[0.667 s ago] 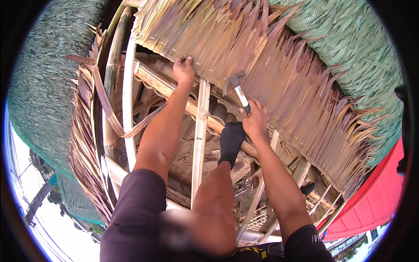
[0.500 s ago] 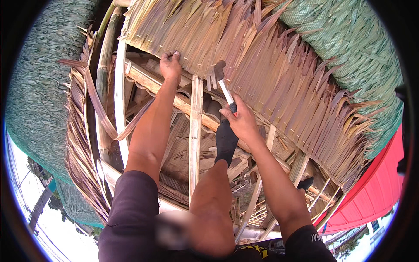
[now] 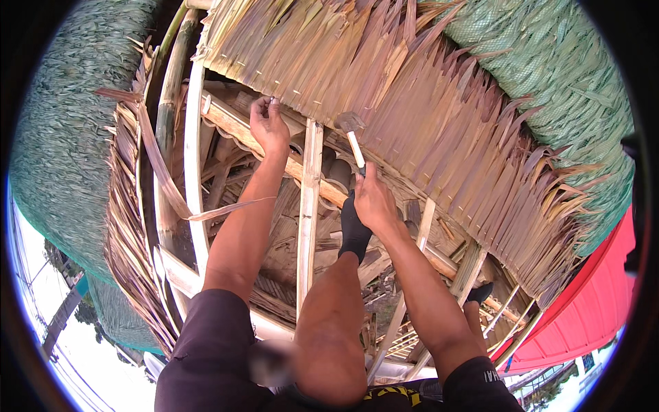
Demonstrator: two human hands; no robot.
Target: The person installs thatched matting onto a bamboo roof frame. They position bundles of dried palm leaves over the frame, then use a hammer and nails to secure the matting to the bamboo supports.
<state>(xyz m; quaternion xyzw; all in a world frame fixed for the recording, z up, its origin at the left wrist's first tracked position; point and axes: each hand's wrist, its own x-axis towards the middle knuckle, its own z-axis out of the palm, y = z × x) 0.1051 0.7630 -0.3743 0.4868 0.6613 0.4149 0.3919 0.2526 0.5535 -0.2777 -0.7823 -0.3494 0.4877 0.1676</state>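
My right hand is closed round the dark grip of a hammer. The hammer has a light-coloured shaft, and its slightly blurred head is up by the lower edge of a dry palm-leaf thatch panel. My left hand is raised to the left of the hammer, just below that same edge. Its thumb and fingers are pinched together, and what lies between the tips is too small to make out. Below the panel runs a wooden pole, and an upright bamboo strip stands between my forearms.
My socked foot is braced among the roof frame's slats. A loose dry leaf strip crosses my left forearm. Green-netted thatch flanks the left, with more netted thatch upper right. A red roof lies lower right.
My left hand has shifted a little right and down along the panel's edge. The hammer head has dropped slightly as my right wrist turned. The leaf strip now lies over my left forearm.
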